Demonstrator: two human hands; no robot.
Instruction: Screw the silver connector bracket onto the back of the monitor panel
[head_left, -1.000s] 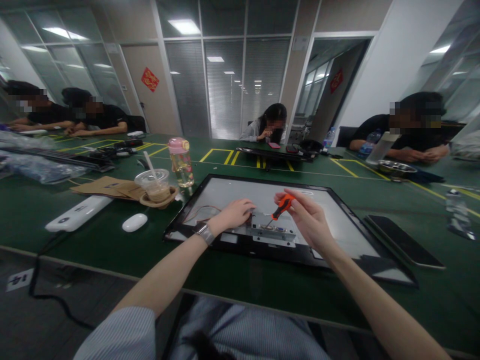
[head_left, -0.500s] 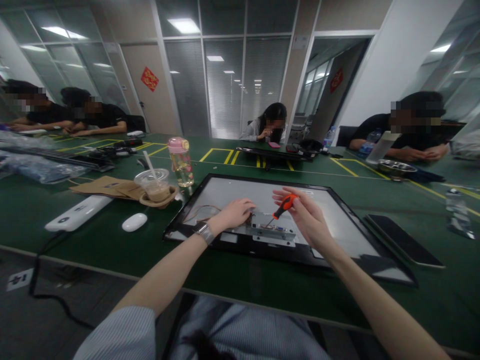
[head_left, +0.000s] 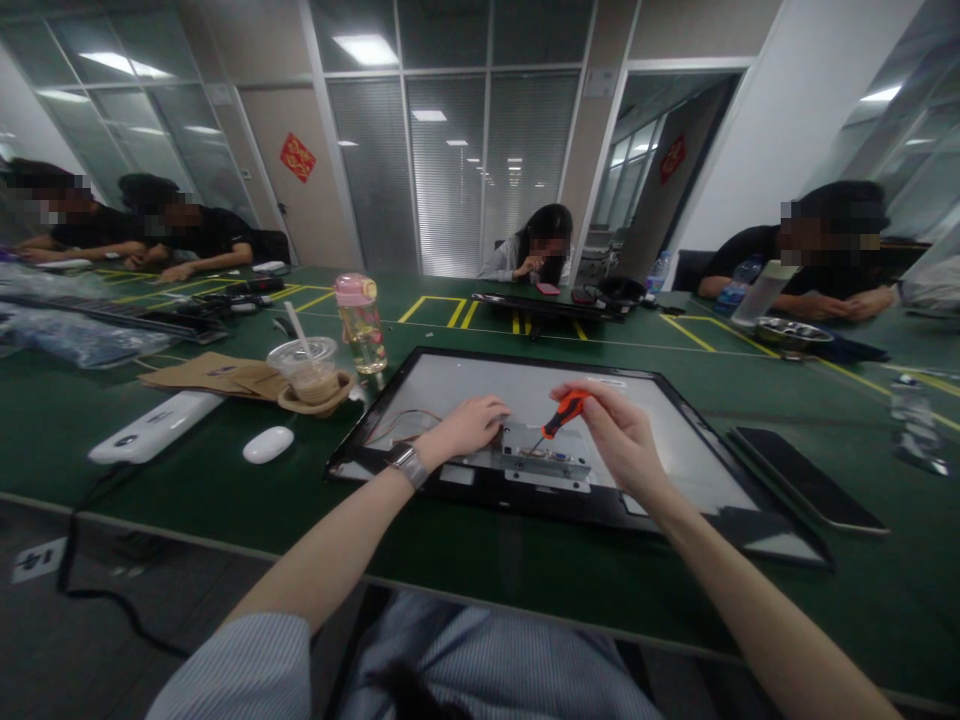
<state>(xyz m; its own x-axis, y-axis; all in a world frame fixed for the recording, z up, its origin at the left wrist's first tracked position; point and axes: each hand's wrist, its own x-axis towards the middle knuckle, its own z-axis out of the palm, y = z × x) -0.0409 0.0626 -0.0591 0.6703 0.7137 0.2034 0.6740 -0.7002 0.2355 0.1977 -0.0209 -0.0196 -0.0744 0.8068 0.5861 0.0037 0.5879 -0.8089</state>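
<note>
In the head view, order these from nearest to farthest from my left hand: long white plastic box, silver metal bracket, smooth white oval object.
1. Silver metal bracket, just right of your left hand.
2. White oval object, to the left.
3. Long white box, farther left.

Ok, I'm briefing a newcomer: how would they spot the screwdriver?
On the green table, find the black-framed panel and its grey metal bracket. Slanting toward the bracket from the right grip, the screwdriver stands out by its orange-and-black handle.
</note>
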